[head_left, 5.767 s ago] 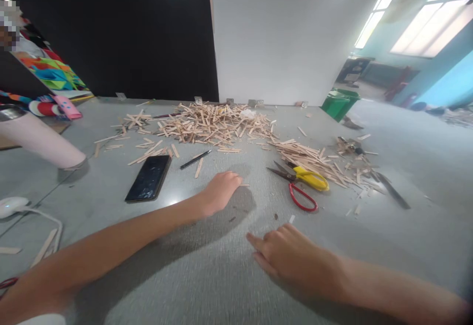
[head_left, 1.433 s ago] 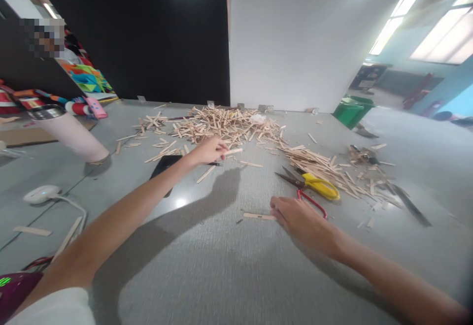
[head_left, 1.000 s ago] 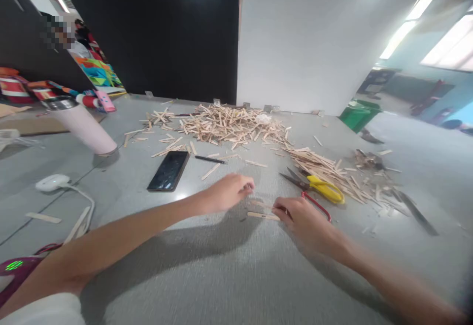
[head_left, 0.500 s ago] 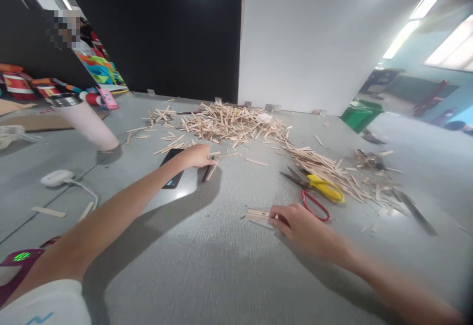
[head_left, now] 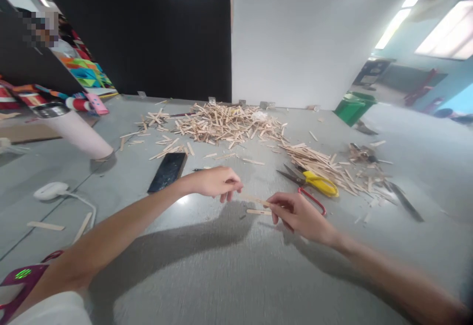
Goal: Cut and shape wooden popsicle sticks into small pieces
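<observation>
A thin wooden stick (head_left: 261, 202) spans the gap between my two hands, just above the table. Its right end is pinched by the thumb and fingers of my right hand (head_left: 295, 214). At its left end are the bent fingertips of my left hand (head_left: 218, 182), closed on it as far as the blur shows. A second flat wooden stick (head_left: 256, 211) with a dark mark lies on the table below, partly under my right fingers. Behind my left hand lies a dark pen (head_left: 199, 169), partly hidden. A black phone (head_left: 167, 172) rests left of it.
Yellow- and red-handled scissors (head_left: 314, 182) lie beyond my right hand. A large heap of wooden sticks (head_left: 225, 123) and a smaller pile (head_left: 318, 162) are behind. A blade (head_left: 404, 202) lies right. A pink tumbler (head_left: 77, 133) and white charger (head_left: 51, 190) stand left. Panels rise behind.
My left hand has moved right and nearer, from beside the phone to my right hand, leaving the pen on the table. My right hand has lifted slightly and now pinches the raised stick.
</observation>
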`<act>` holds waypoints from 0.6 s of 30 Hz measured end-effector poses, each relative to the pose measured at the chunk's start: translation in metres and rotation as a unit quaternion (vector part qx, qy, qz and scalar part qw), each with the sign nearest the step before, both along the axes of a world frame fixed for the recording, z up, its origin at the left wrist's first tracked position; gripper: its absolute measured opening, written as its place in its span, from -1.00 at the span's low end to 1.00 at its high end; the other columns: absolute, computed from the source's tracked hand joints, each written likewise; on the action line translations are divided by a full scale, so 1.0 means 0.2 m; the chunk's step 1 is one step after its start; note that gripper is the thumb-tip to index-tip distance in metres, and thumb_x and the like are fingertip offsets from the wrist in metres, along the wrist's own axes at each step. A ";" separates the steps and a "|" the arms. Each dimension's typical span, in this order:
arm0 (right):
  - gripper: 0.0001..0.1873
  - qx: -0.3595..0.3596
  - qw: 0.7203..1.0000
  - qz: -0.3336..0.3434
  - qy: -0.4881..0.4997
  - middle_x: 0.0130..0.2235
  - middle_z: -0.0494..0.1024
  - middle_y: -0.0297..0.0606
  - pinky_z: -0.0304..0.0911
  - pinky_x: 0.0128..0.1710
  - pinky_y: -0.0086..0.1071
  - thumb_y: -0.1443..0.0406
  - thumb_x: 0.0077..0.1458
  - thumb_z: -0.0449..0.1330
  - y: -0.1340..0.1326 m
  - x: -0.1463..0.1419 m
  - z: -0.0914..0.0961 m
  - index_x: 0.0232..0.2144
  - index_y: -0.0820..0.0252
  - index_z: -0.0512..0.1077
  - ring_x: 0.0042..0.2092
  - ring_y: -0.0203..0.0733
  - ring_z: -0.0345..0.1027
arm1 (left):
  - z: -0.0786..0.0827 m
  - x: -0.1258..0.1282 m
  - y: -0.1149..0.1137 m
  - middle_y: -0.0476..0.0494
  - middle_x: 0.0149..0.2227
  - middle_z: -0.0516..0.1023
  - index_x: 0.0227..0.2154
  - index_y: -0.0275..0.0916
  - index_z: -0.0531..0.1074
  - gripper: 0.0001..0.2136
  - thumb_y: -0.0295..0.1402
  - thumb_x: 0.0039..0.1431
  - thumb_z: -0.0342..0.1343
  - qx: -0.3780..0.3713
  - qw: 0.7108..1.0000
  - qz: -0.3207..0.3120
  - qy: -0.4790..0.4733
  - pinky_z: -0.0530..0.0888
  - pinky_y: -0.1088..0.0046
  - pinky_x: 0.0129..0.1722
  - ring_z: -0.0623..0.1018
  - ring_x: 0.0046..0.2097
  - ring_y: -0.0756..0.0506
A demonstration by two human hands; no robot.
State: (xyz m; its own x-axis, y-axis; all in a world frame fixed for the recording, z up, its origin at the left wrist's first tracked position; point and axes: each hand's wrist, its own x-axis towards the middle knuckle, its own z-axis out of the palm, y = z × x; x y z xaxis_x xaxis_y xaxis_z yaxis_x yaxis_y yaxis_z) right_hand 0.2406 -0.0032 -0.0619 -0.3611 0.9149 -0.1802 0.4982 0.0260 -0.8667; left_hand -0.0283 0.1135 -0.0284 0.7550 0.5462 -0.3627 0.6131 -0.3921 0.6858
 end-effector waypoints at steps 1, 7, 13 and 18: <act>-0.63 -0.008 1.000 -0.003 0.009 -0.39 0.58 -0.32 0.11 -0.61 -0.46 0.06 0.43 0.11 0.00 0.00 0.00 -0.17 0.20 0.57 -0.61 -0.40 0.19 | 0.01 0.01 -0.03 -0.14 -0.38 0.71 -0.37 -0.23 0.57 -0.61 -0.15 0.51 0.00 -0.006 1.000 -0.007 -0.016 0.43 0.49 -0.40 0.64 -0.41 -0.05; -0.62 -0.034 0.999 -0.011 0.036 -0.39 0.57 -0.31 0.08 -0.64 -0.46 0.05 0.40 0.14 0.01 0.02 0.02 -0.17 0.22 0.57 -0.62 -0.41 0.18 | 0.04 0.07 -0.11 -0.12 -0.42 0.68 -0.39 -0.22 0.53 -0.58 -0.12 0.52 -0.02 -0.047 0.997 -0.031 -0.058 0.37 0.50 -0.45 0.59 -0.44 -0.03; -0.73 -0.009 1.000 0.005 0.014 -0.39 0.62 -0.33 0.16 -0.59 -0.47 0.23 0.41 0.11 0.03 0.03 0.00 -0.06 0.22 0.56 -0.59 -0.38 0.24 | 0.04 0.06 -0.13 -0.10 -0.37 0.68 -0.25 -0.19 0.52 -0.71 -0.23 0.51 -0.06 0.021 0.999 0.005 -0.025 0.43 0.45 -0.33 0.63 -0.34 -0.08; -0.71 0.068 0.995 0.005 -0.074 -0.46 0.63 -0.37 0.21 -0.44 -0.42 0.37 0.33 0.19 0.03 0.04 -0.09 0.07 0.25 0.52 -0.49 -0.28 0.38 | 0.00 -0.08 -0.03 -0.11 -0.35 0.67 -0.18 -0.16 0.40 -0.80 -0.27 0.50 -0.11 0.095 0.993 0.035 0.060 0.39 0.41 -0.35 0.62 -0.35 -0.12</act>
